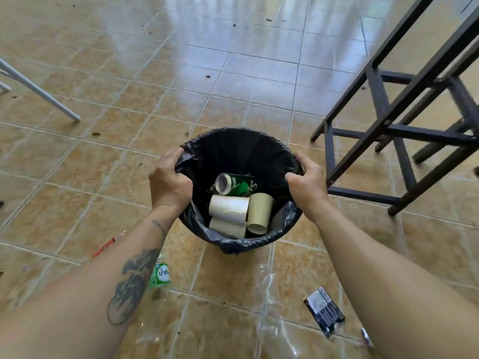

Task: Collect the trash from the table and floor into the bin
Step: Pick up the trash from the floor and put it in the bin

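Two hands on the bin (233, 141) right now, one per side. It's a round bin lined with a black bag, standing on the tan tiled floor (129, 99). The left hand (169, 183) has its grip closed over the left rim, fingers curled around the bag's folded edge. The right hand (307, 183) is doing the same on the right rim, clamped tight on liner and rim together.

Inside the bin you can see a green can (233, 183) lying on its side near the back, two pale cardboard tubes (229, 212) stacked in front of it, and an olive paper cup (259, 212) tipped over just beside them on the right.

Plenty of trash is on the floor on the near side of the bin: a clear plastic bottle with a green label (160, 275) partly hidden behind the left forearm, something red and orange (105, 247) poking out further left, a dark foil wrapper (324, 309) well off to the right, and some crumpled clear plastic (269, 294) between them.

A dark metal frame with crossbars (388, 125) stands to the right of the bin, and a white leg (39, 92) comes in from the left edge.
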The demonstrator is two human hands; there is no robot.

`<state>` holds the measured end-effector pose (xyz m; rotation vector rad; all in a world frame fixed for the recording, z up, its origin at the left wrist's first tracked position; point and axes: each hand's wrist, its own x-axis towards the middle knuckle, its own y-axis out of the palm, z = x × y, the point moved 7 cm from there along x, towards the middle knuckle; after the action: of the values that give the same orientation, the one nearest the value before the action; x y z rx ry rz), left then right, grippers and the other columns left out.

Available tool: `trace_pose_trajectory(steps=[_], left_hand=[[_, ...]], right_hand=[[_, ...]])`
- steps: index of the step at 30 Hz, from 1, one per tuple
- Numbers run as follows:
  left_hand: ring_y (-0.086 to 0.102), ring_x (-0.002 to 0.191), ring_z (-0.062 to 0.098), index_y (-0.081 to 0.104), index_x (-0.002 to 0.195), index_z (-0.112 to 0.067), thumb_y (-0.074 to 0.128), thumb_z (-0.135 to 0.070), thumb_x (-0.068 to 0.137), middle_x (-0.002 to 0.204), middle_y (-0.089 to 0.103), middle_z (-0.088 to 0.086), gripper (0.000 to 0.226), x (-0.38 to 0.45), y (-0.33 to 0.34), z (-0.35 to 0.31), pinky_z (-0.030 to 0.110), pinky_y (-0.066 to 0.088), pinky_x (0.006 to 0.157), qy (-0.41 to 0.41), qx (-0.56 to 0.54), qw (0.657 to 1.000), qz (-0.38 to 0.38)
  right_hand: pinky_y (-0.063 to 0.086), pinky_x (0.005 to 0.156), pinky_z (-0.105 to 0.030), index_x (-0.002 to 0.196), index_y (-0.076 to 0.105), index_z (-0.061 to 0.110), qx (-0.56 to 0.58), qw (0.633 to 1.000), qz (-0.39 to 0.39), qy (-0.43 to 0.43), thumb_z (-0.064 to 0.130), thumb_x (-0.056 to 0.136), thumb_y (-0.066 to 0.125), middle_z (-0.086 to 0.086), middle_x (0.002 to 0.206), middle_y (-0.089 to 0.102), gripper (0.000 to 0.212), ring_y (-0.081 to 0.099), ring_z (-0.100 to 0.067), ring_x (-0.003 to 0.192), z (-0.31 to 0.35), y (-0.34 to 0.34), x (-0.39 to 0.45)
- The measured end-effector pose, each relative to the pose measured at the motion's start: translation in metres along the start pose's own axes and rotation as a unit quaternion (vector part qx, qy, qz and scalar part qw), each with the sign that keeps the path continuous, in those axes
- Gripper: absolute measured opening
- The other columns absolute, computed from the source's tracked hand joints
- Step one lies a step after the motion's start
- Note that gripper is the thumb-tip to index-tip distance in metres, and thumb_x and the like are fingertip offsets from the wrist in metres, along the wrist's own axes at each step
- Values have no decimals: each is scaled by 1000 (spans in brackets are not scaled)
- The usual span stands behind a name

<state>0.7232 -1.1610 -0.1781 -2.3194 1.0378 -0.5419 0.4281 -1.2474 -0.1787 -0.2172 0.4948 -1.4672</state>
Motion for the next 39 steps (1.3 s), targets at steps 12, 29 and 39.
trace_pose_trajectory(steps=[12,29,39], left_hand=[[50,127,31,66,125,-12,49,-23,76,133,61,9,53,-21,22,-36,40,37,111,70,122,984,110],[57,113,25,63,126,-15,50,-6,85,126,59,4,44,-220,176,-168,38,50,95,396,68,830,387],[54,116,26,58,133,-22,50,-43,84,127,56,4,54,-304,222,-25,41,40,99,472,277,658,517]], right_hand=[[45,91,-26,150,42,33,-92,994,58,-1,20,83,65,4,143,55,72,56,-19,125,-38,-9,-39],[36,111,-34,150,41,26,-235,962,102,93,30,82,73,1,153,45,75,43,-21,139,-138,-136,-115],[32,114,-43,152,32,30,-364,888,148,239,32,87,60,-7,163,19,71,27,-31,147,-322,-147,-195]])
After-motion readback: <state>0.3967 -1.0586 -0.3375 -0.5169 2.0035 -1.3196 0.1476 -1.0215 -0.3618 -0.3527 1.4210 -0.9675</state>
